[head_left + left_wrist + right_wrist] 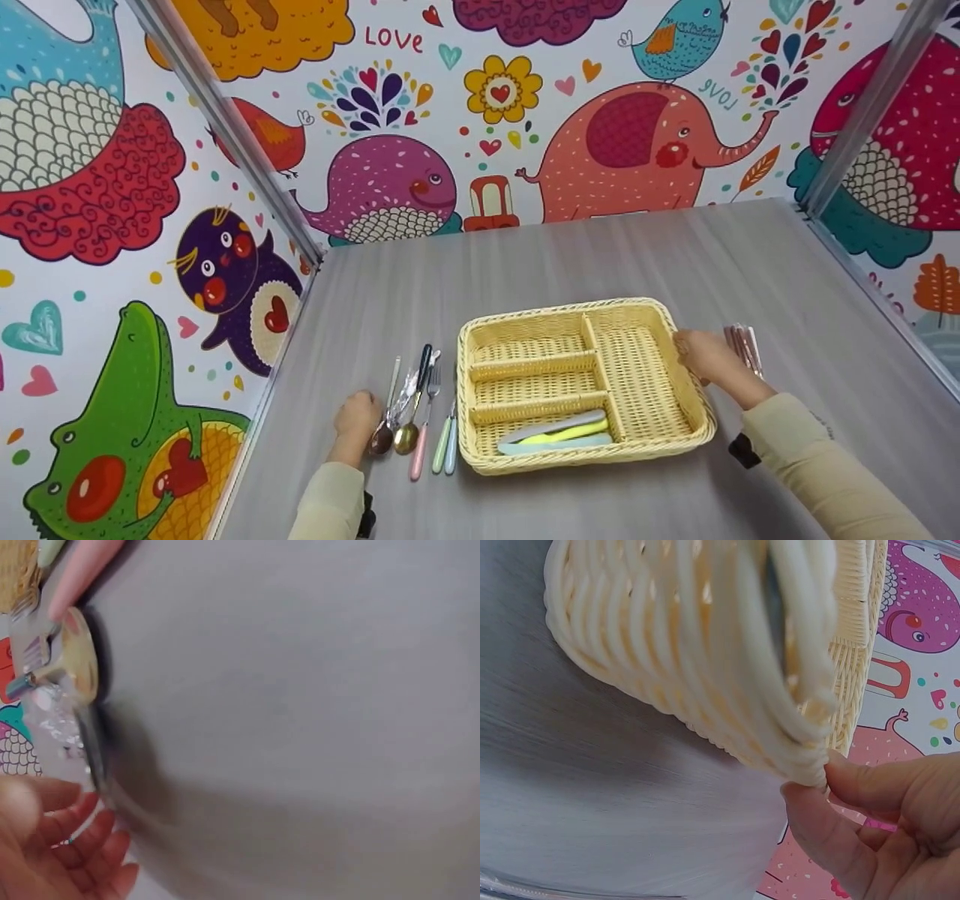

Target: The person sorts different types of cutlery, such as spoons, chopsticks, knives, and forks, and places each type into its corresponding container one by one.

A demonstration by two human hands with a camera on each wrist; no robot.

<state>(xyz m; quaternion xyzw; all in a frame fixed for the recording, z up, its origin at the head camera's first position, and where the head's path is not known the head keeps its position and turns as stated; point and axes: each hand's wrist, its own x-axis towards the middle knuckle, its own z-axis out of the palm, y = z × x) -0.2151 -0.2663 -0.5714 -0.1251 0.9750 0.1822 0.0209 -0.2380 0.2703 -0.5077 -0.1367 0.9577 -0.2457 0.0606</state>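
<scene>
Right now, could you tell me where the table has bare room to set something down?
The table is bare between the basket and the back wall, and along the near edge between the two sleeves. It is crowded left of the basket, where the cutlery lies beside the left hand, and at its right rim, where the right hand sits.

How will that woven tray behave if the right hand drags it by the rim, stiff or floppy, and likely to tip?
The woven tray is probably fairly stiff: its thick wicker rim holds shape where the right hand touches it. It looks light, holding only a few pastel utensils, so it should slide readily on the smooth table. Being low and wide, tipping seems unlikely.
</scene>
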